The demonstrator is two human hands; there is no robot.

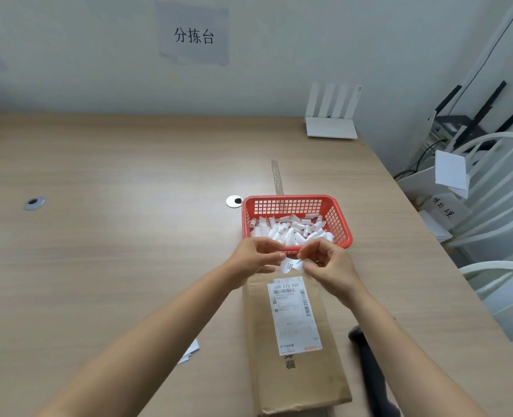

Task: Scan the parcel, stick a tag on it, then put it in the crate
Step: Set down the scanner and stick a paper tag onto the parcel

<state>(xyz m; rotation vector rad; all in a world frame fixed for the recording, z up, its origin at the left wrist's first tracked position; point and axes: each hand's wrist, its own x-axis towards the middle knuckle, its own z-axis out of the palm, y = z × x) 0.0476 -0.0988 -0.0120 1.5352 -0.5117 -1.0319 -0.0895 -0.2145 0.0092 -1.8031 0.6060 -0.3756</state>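
Observation:
A brown cardboard parcel (297, 377) lies on the wooden table in front of me, with a white shipping label (294, 314) on its top. Just above its far end, my left hand (255, 257) and my right hand (327, 263) both pinch a small white tag (289, 266) with a printed character on it. A black scanner (369, 368) rests on the table to the right of the parcel, partly behind my right forearm.
A red mesh basket (336, 215) holding several white tags stands right behind my hands. A white router (330, 127) sits at the table's back right. White crates and bins (490, 224) stand beyond the table's right edge. Small paper scraps (190, 352) lie near my left forearm.

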